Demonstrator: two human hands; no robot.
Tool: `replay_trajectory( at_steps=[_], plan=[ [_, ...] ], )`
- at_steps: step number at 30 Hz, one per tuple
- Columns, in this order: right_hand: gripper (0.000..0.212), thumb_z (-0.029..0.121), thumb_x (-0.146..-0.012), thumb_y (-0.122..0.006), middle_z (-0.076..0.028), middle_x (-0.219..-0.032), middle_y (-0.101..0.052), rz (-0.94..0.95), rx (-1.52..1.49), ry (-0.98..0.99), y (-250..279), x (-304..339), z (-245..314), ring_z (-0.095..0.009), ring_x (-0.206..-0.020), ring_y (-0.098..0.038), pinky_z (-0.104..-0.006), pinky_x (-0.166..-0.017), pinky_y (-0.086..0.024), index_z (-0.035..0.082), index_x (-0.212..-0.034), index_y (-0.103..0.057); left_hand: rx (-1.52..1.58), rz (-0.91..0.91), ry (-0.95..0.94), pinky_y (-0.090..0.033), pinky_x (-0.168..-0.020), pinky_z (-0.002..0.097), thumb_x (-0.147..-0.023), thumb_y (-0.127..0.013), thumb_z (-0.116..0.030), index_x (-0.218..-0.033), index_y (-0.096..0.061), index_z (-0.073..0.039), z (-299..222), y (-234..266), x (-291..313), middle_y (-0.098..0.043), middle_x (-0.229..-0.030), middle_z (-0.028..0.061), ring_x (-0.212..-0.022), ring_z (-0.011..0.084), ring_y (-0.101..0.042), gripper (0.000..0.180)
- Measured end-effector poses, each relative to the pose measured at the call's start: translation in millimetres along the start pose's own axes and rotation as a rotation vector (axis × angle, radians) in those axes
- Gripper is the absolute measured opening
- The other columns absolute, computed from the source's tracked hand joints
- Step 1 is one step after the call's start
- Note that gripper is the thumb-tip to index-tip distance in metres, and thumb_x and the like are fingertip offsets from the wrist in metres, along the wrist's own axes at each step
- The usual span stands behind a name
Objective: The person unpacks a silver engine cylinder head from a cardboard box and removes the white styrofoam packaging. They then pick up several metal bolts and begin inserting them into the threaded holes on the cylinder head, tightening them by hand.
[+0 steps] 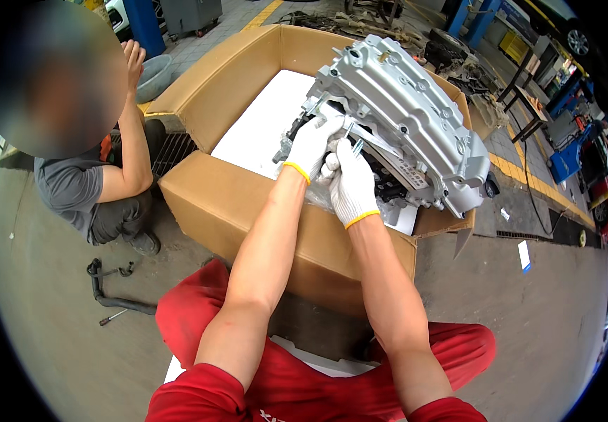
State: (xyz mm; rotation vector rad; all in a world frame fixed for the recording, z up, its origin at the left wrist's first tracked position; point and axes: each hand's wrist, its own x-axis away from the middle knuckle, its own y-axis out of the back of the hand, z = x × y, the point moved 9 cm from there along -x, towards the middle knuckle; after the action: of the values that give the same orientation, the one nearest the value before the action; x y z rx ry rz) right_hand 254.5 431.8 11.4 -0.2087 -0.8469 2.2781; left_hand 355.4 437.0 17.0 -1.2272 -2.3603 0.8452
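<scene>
A large silver engine point(406, 105) lies tilted in an opened cardboard box point(230, 200), next to white foam point(258, 119). In front of its near side my two hands, in white knitted gloves with yellow cuffs, are close together. My right hand point(352, 177) is closed, with a small shiny metal piece point(357, 147) sticking up from between its thumb and fingers; its exact kind is too small to tell. My left hand point(311, 146) is closed too, its fingertips at the engine's edge, and what it pinches is hidden. Dark parts and clear plastic film show below the hands.
To the left a person in a grey shirt point(72, 190) crouches beside the box, hands raised. A black hose point(117, 302) and a screwdriver-like tool point(112, 318) lie on the floor. Behind the box are a grey basin point(154, 76) and a heap of used parts point(452, 60).
</scene>
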Motion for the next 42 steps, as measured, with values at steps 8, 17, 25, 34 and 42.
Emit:
replay_trajectory(
  at_steps=[8,17,25,34,42],
  plan=[
    [0.028,0.036,-0.114,-0.054,0.006,-0.072,-0.053,-0.017,-0.094,0.041,-12.2,-25.4,-10.5,-0.009,-0.062,-0.048,-0.0262,-0.057,-0.04,0.013,-0.102,-0.063,0.037,-0.013,0.035,-0.046,-0.045,0.0248,-0.1,-0.075,-0.02,-0.111,-0.067,-0.007,4.6,27.5,-8.6,-0.069,-0.087,0.0025,-0.059,0.0083,-0.06,0.019],
    [0.028,0.035,-0.114,-0.055,0.005,-0.073,-0.053,-0.062,-0.179,0.068,-8.2,-29.0,-16.7,-0.01,-0.061,-0.048,-0.0254,-0.054,-0.043,0.011,-0.102,-0.064,0.03,0.004,0.066,-0.033,-0.033,0.0243,-0.101,-0.073,-0.021,-0.104,-0.062,-0.009,3.8,25.6,-10.4,-0.063,-0.074,-0.0003,-0.044,0.0073,-0.051,0.016],
    [0.029,0.036,-0.114,-0.054,0.005,-0.075,-0.055,-0.022,-0.343,-0.01,-13.4,-26.5,-10.6,-0.009,-0.062,-0.049,-0.023,-0.054,-0.043,0.012,-0.1,-0.063,-0.159,-0.058,0.074,-0.031,-0.035,0.0219,-0.103,-0.071,-0.03,-0.093,-0.062,-0.013,-15.2,8.8,13.9,-0.058,-0.068,-0.0047,-0.045,0.0037,-0.047,0.022],
    [0.025,0.031,-0.114,-0.054,0.004,-0.071,-0.054,0.085,-0.358,-0.051,-15.0,-31.0,-6.2,-0.011,-0.059,-0.048,-0.0254,-0.054,-0.041,0.013,-0.098,-0.063,-0.499,-0.186,-0.16,-0.04,-0.042,0.0235,-0.104,-0.07,-0.021,-0.095,-0.067,-0.006,-51.5,-6.1,42.8,-0.064,-0.069,0.0002,-0.049,0.0074,-0.052,0.018],
    [0.02,0.028,-0.109,-0.064,0.006,-0.068,-0.053,0.026,-0.397,-0.083,-2.5,-37.9,-6.0,-0.007,-0.054,-0.046,-0.0225,-0.046,-0.034,0.015,-0.095,-0.066,-1.377,-0.057,-0.194,-0.057,-0.066,0.0313,-0.107,-0.065,-0.039,-0.12,-0.069,-0.003,-68.6,-13.5,39.1,-0.072,-0.091,0.005,-0.073,0.0125,-0.066,0.039]
  ],
)
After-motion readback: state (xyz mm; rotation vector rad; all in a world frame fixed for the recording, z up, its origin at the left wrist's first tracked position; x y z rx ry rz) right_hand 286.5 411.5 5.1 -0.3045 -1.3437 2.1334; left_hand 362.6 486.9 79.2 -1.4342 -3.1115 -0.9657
